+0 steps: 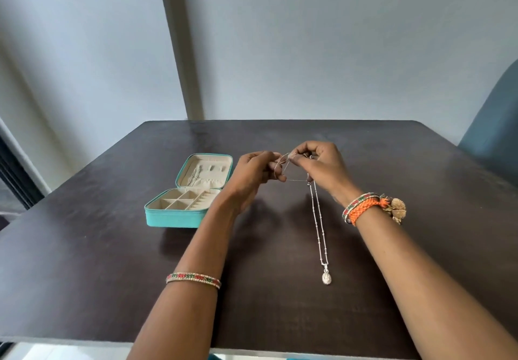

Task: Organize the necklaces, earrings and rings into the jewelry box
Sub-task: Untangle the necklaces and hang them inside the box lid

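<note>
Both hands are raised over the middle of the dark table. My left hand (256,171) and my right hand (322,167) each pinch an end of a thin silver necklace (318,219). Its doubled chain hangs from my right hand down toward me and ends in an oval silver pendant (326,277). A loop of the chain curves between my two hands. The teal jewelry box (173,216) lies open to the left of my left hand, with cream compartments in its base. A silver chain (193,177) hangs inside the lid.
The dark wooden table (112,275) spans the view, its near edge at the bottom. A blue chair back (496,141) stands at the right. Bangles circle both my wrists. A grey wall rises behind the table.
</note>
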